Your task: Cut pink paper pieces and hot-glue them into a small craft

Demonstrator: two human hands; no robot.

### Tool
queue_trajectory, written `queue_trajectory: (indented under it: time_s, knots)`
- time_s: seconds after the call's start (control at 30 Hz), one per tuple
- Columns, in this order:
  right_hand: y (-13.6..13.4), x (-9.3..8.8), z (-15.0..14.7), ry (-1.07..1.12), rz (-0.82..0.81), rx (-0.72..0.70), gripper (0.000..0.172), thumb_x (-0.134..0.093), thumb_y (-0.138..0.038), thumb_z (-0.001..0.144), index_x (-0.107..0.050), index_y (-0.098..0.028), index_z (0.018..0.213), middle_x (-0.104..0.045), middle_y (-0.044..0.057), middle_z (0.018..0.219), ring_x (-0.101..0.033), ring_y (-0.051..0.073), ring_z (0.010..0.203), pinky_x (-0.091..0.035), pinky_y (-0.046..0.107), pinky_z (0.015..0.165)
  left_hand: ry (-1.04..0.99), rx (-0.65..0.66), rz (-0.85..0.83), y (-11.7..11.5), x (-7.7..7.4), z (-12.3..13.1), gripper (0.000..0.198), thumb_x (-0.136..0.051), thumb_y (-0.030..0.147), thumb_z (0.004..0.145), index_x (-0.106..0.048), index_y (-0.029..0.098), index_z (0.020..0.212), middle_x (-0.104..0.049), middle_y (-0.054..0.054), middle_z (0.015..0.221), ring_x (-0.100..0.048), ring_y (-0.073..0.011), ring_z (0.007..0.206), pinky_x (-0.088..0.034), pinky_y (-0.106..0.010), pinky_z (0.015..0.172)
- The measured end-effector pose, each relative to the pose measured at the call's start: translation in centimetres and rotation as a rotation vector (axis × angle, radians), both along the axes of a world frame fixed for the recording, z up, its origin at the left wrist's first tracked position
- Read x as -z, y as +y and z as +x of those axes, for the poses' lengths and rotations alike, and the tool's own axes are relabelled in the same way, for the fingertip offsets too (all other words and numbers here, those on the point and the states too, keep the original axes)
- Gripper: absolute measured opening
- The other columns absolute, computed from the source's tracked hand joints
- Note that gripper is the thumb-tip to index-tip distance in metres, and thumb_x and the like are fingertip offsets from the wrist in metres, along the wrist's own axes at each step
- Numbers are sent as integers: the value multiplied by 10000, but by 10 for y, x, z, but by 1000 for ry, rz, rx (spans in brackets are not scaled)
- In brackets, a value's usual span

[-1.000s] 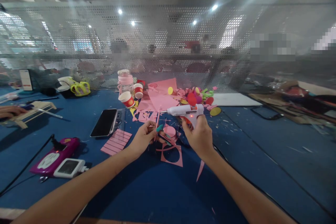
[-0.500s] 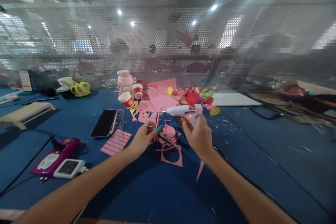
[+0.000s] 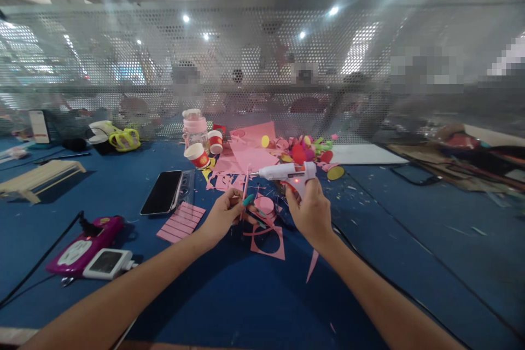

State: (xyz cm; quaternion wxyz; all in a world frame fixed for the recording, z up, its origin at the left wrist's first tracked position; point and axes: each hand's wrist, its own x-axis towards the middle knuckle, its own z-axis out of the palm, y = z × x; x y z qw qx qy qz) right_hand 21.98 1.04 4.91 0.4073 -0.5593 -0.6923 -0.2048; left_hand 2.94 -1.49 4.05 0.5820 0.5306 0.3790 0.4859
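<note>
My right hand [image 3: 310, 209] is wrapped round the handle of a white hot glue gun [image 3: 283, 172], which has a red light lit on its side. Its nozzle points left, at the upper part of a thin pink strip [image 3: 246, 183]. That strip stands roughly upright, pinched between the thumb and fingers of my left hand [image 3: 227, 212]. Whether the nozzle touches the strip I cannot tell. Below the hands lie a pink disc [image 3: 264, 205] and a pink square with a round hole [image 3: 281, 249]. A pink sliver [image 3: 312, 267] rests under my right wrist.
Left of my hands are a striped pink sheet [image 3: 180, 222], a phone [image 3: 162, 192] and a purple power strip [image 3: 84, 246]. Paper cups [image 3: 197, 156], a bottle [image 3: 194, 127] and colourful scraps [image 3: 301, 152] stand behind. A black cable [image 3: 369, 269] runs along the right.
Both hands keep nearly the same pose, the glue gun still at the pink strip. The whole view has shifted very slightly.
</note>
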Motion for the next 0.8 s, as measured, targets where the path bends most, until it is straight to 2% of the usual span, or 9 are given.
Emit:
queue_trajectory:
  time_s: [0.8]
  knots:
    - [0, -1, 1, -28, 3, -24, 191, -368, -356, 811, -399, -170, 841, -515, 99, 755, -536, 235, 667, -401, 316, 512, -6, 7, 2, 1, -1, -1, 316, -567, 433, 712, -393, 187, 809, -653, -19, 713, -635, -131, 547, -239, -147, 361]
